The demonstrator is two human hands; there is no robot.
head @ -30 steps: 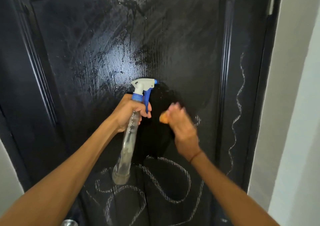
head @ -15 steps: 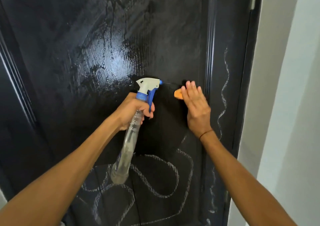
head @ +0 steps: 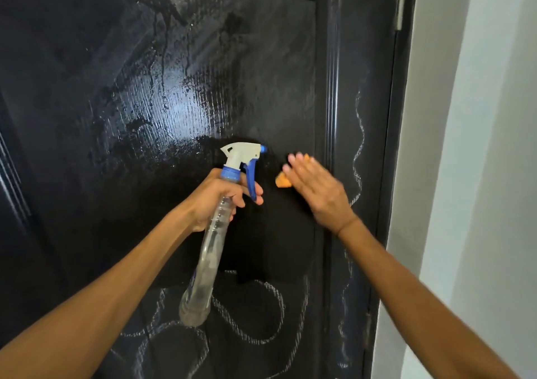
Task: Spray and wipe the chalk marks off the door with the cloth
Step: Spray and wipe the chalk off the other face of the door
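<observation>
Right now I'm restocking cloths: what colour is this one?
Orange cloth, under the right hand; head view.

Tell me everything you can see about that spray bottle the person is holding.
The spray bottle has a long, clear plastic body, a blue collar, a white spray head with a small blue nozzle tip, and a blue trigger. It looks nearly empty, though that is hard to tell. The left hand grips its neck, with a finger on the trigger. It hangs tilted, base down towards the person, with the nozzle pointing towards the wet black door, apart from it.

left hand [head: 216, 201] gripping, right hand [head: 318, 192] flat
</observation>
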